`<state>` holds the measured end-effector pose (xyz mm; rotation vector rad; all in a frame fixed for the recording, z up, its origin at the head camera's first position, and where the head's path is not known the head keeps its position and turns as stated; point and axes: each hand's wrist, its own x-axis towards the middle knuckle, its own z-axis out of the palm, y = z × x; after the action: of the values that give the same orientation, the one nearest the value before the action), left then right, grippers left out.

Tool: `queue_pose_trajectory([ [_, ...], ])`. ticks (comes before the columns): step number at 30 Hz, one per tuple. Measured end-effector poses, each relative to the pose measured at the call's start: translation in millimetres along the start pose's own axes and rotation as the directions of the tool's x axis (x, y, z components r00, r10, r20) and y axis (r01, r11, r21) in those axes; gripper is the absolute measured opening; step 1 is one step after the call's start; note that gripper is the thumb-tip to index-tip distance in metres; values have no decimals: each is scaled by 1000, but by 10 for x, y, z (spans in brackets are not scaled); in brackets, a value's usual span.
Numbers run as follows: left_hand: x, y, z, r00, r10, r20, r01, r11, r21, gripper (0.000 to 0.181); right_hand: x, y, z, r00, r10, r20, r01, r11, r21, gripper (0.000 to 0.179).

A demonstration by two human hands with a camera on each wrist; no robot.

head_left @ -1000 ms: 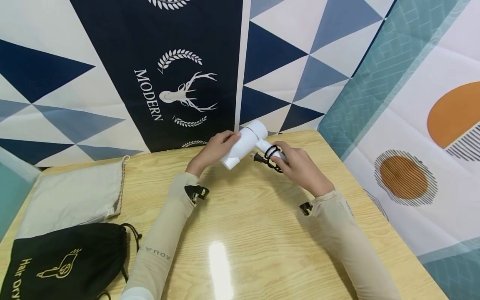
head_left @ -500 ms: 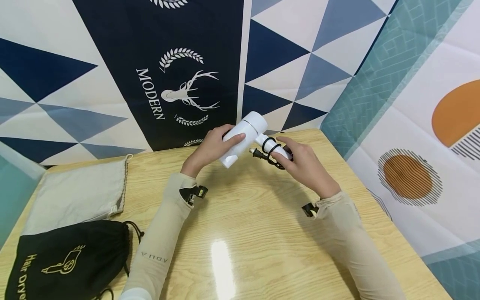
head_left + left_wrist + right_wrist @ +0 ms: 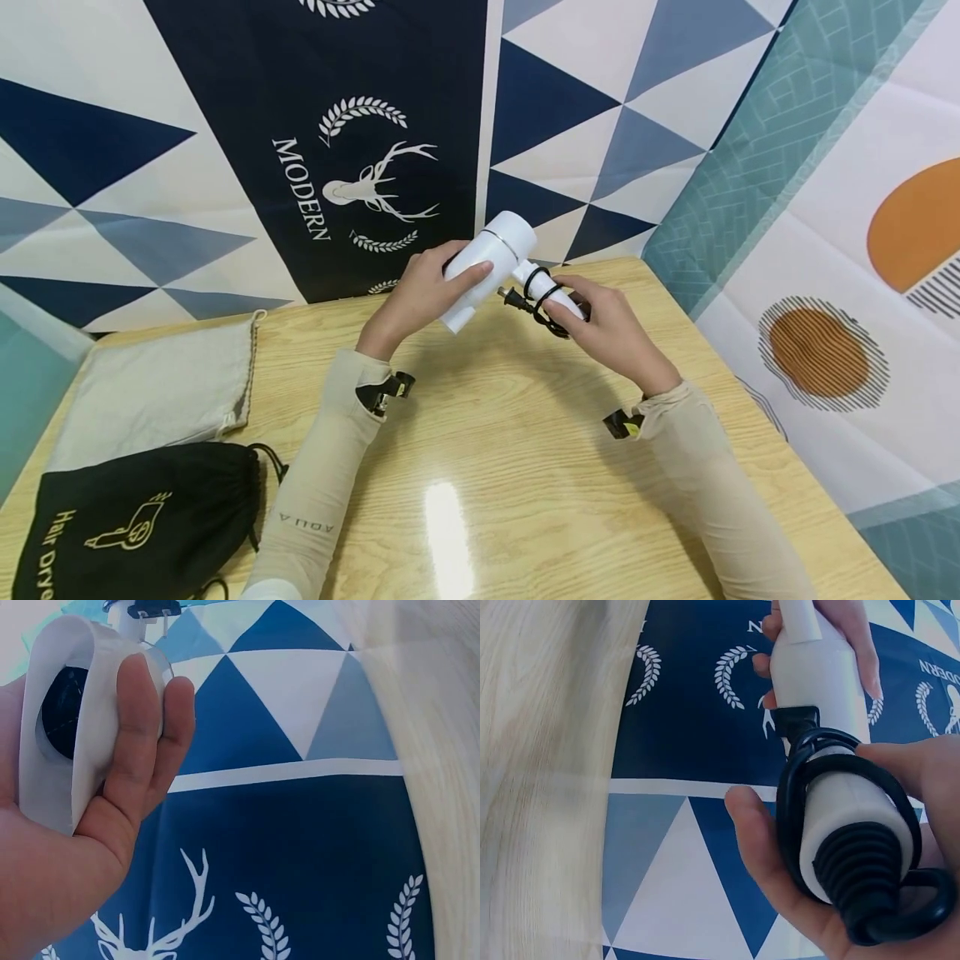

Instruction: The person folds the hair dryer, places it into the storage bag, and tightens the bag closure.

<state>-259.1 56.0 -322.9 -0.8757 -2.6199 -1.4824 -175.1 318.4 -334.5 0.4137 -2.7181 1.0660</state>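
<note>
A white hair dryer is held above the back of the table, its barrel tilted up to the right. My left hand grips the barrel, thumb on the near side; in the left wrist view its fingers wrap the body beside the open flattened nozzle. The handle lies in my right hand, with thumb and fingers around it. A black cord is looped about the handle, and its two-pin plug sticks out toward the barrel.
At the left of the wooden table lie a beige cloth bag and a black drawstring bag printed with a hair dryer. A patterned wall covering rises close behind the table's back edge.
The hair dryer has risen slightly. My left hand has shifted from fingers over the top to a grip with the thumb along the barrel's near side. My right hand stays on the handle.
</note>
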Motion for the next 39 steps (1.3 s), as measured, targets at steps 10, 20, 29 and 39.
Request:
queue_pose_trajectory([
  [10,-46,93,25,995,65,-70,-64,998,14,60,-24,-70,6,993,-55,-100,52,998,-28,43],
  [20,-91,194,45,986,104,-128,-96,993,65,60,-73,-144,7,968,-115,-222,109,993,-36,38],
  [29,-147,298,36,967,164,-196,-148,984,94,57,-112,-214,4,945,-149,-290,146,989,-34,38],
  [39,-234,455,9,938,228,-260,-200,971,128,57,-157,-332,-18,906,-188,-379,184,982,-48,37],
])
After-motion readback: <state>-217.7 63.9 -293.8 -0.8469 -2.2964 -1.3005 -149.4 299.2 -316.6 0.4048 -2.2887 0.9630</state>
